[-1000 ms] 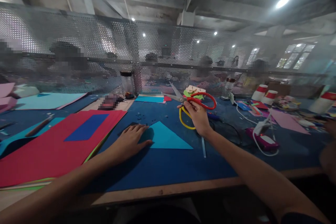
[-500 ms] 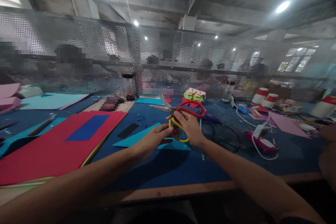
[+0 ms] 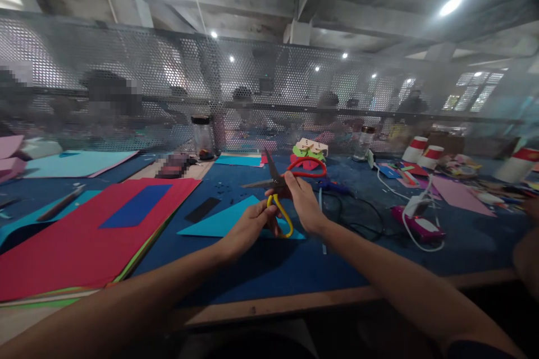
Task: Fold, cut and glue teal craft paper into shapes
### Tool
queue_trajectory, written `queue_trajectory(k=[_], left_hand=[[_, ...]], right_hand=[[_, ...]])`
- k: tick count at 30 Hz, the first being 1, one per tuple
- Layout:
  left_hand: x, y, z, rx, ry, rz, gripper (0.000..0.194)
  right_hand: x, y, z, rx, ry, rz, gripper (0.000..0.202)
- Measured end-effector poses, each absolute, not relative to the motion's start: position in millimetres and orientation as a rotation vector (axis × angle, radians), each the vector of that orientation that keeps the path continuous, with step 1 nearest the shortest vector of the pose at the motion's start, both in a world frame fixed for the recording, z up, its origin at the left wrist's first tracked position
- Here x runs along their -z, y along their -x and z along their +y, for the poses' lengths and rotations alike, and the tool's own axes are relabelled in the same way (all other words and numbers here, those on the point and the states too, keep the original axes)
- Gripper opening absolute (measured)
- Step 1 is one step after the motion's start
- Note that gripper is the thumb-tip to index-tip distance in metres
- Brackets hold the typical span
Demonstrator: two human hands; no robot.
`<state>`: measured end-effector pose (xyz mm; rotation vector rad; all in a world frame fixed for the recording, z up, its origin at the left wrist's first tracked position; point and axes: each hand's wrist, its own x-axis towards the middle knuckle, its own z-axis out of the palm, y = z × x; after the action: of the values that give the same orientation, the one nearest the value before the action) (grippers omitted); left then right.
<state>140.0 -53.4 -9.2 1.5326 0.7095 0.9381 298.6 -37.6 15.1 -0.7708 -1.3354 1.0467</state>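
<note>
A pair of scissors [image 3: 277,180] with one red and one yellow handle is held above the table, its blades spread apart and pointing away to the left. My left hand [image 3: 255,221] grips the yellow handle loop. Around the red handle side, close to the pivot, my right hand [image 3: 304,202] is closed. Beneath the hands lies a blue sheet of paper [image 3: 227,219], partly hidden by my left hand. A small black strip [image 3: 202,210] rests to the left of that sheet.
A stack of red paper [image 3: 80,247] with a dark blue rectangle [image 3: 137,206] fills the left side. Behind stand a glass jar [image 3: 202,137] and folded paper pieces [image 3: 310,151]. On the right are a magenta power strip [image 3: 419,225], cables and paper cups [image 3: 415,150].
The scissors' blades have spread wider, with one blade now pointing more upward. My left hand has moved slightly down with the yellow handle, and the handles are farther apart.
</note>
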Motion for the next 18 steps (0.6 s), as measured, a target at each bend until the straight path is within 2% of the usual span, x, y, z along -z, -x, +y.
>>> queue_trajectory(k=[8, 12, 18], left_hand=[[9, -143, -54, -0.922, -1.568, 0.721, 0.045], [-1, -133, -56, -0.907, -1.654, 0.751, 0.035], [-8, -67, -32, -0.934, -2.365, 1.273, 0.041]], right_hand=[[-17, -299, -39, -0.948, 0.864, -1.404, 0.052], [-21, -307, -32, -0.951, 0.854, -1.307, 0.048], [-28, -327, -13, -0.926, 0.846, -1.194, 0.045]])
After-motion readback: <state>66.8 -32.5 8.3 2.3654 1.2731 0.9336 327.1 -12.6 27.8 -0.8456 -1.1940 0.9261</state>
